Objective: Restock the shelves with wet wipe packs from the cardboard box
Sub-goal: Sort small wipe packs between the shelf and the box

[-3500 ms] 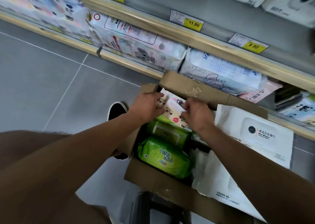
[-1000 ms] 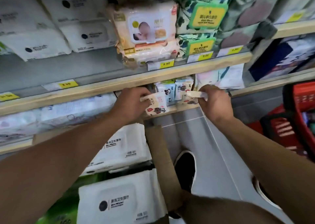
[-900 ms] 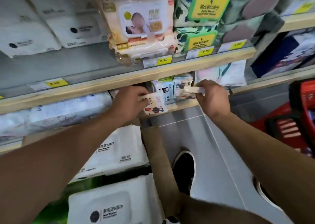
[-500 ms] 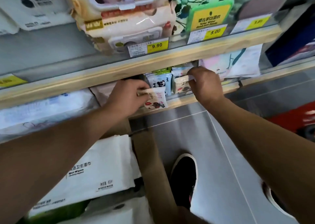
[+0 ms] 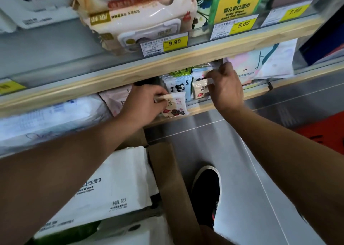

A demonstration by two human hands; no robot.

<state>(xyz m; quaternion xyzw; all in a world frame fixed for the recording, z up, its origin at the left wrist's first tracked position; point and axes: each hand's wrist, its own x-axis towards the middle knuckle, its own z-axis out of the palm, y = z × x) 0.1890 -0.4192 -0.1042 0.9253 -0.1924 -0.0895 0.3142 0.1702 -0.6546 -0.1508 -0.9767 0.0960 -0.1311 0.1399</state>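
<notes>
The wooden shelf edge [image 5: 167, 65] runs across in front of me, and I place everything from it. Above it stand big packs: white ones at the left [image 5: 35, 4], a cream baby-wipe stack [image 5: 141, 19] over the 9.90 price tag [image 5: 164, 44], and a green-lidded pack [image 5: 236, 4] over the 5.00 tag [image 5: 235, 27]. Far below it, at the bottom left, the cardboard box [image 5: 173, 187] stands open on the grey floor [image 5: 251, 170], with large white wipe packs [image 5: 106, 187] lying in it and a green pack under them. My black shoe [image 5: 205, 192] is just right of the box flap.

Just under the shelf edge, on the lower shelf, a row of small packs stands upright, one with a panda print [image 5: 176, 87].

My left hand [image 5: 143, 105] is below the edge, fingers curled round a small white pack with red print [image 5: 176, 106], which I hold at the front lip of the lower shelf, left of the panda pack. My right hand [image 5: 226, 88] reaches up under the edge to the right of the panda pack, thumb and fingers pinching the top of another small pack [image 5: 200, 89], which sits upright in the row.
</notes>
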